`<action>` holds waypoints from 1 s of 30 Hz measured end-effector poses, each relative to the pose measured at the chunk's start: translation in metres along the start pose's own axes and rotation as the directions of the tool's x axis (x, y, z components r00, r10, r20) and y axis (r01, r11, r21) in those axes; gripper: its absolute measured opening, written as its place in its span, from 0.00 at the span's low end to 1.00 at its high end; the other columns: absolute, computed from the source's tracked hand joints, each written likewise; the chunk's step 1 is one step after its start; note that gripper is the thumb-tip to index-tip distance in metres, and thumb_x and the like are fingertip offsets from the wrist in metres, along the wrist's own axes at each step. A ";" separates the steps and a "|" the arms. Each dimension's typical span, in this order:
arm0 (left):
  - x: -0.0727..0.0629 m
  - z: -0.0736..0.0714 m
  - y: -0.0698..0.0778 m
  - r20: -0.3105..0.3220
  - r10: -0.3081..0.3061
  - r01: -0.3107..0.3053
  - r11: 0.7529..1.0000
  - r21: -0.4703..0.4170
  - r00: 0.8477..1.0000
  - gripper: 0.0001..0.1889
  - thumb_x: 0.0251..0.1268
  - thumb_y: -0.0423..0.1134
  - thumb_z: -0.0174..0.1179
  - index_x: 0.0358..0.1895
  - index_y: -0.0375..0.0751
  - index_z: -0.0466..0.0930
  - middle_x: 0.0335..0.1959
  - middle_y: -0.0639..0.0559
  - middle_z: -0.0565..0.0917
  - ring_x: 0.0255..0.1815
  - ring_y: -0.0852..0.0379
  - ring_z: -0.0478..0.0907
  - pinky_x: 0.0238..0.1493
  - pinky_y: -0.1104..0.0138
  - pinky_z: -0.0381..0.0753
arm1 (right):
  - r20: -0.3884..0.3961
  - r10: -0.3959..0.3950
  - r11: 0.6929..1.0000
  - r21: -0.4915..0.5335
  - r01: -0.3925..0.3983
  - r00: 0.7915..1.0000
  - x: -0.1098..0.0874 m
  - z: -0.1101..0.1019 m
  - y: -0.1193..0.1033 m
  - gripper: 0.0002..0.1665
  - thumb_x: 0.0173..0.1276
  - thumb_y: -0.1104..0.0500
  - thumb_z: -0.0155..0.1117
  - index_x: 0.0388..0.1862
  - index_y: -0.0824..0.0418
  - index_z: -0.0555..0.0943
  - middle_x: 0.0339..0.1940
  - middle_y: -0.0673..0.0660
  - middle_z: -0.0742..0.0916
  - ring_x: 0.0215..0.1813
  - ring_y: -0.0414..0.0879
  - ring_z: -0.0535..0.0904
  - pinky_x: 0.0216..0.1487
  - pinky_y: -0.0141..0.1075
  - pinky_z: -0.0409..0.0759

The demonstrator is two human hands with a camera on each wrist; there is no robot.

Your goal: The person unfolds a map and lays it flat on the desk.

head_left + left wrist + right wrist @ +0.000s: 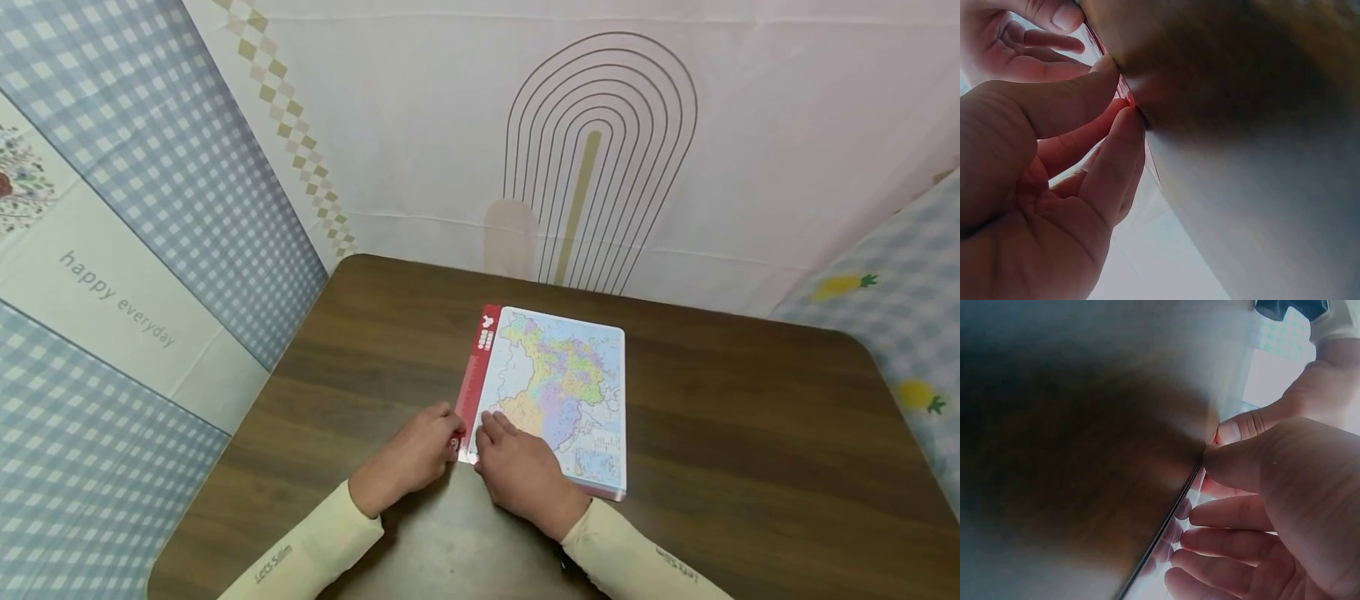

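A glossy map (555, 379) with rounded corners and coloured regions lies flat on the table. Along its left side runs a red strip (474, 375) with white print; a clear, shiny edge shows at the bottom. My left hand (420, 450) pinches the lower end of the red strip between thumb and fingers, as the left wrist view also shows. Just beside it, my right hand (525, 471) rests on the map's lower left corner, fingers extended over the surface. In the right wrist view its thumb lies at the sheet's near edge. Exactly how the layers join is hidden by the hands.
The brown wooden table (750, 433) extends on both sides of the map. A pale patterned cloth (420, 125) hangs behind it. Blue checked cloth (112, 167) covers the left side, and another (918, 333) hangs at the right.
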State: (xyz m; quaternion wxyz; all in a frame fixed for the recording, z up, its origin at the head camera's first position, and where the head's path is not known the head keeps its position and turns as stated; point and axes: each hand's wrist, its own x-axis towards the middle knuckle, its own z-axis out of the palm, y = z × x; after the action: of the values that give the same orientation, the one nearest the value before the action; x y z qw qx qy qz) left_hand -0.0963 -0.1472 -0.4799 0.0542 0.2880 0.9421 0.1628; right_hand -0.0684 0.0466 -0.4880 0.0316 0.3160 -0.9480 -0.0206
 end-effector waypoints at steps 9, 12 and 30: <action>0.001 -0.001 0.000 0.011 0.001 -0.001 1.000 0.005 1.000 0.12 0.63 0.30 0.74 0.47 0.36 0.85 0.40 0.50 0.81 0.38 0.55 0.77 0.46 0.61 0.83 | -0.133 -0.077 0.989 -0.132 0.059 0.988 -0.003 0.002 -0.003 0.22 0.75 0.48 0.66 0.55 0.64 0.85 0.56 0.59 0.89 0.59 0.52 0.88 0.50 0.39 0.89; 0.001 -0.001 0.000 0.008 0.001 -0.001 1.000 -0.005 1.000 0.12 0.62 0.30 0.75 0.46 0.36 0.85 0.40 0.50 0.81 0.38 0.54 0.78 0.45 0.61 0.83 | -0.166 -0.083 0.989 -0.133 0.061 0.983 -0.005 0.000 -0.001 0.19 0.74 0.49 0.65 0.52 0.62 0.85 0.51 0.57 0.89 0.55 0.51 0.88 0.44 0.39 0.89; 0.001 0.001 -0.002 -0.003 0.006 -0.006 0.999 -0.047 1.000 0.11 0.63 0.30 0.74 0.47 0.36 0.87 0.41 0.49 0.82 0.40 0.53 0.80 0.46 0.60 0.84 | -0.207 0.036 0.986 0.166 -0.001 0.978 -0.030 -0.025 0.030 0.22 0.77 0.56 0.67 0.66 0.59 0.79 0.61 0.56 0.89 0.56 0.48 0.90 0.44 0.43 0.90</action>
State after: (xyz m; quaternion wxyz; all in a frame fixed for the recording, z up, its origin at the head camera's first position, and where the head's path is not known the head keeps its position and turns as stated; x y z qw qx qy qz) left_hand -0.0980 -0.1476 -0.4810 0.0589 0.2891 0.9373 0.1854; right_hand -0.0605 0.0880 -0.4626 0.1050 0.3092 -0.9407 0.0914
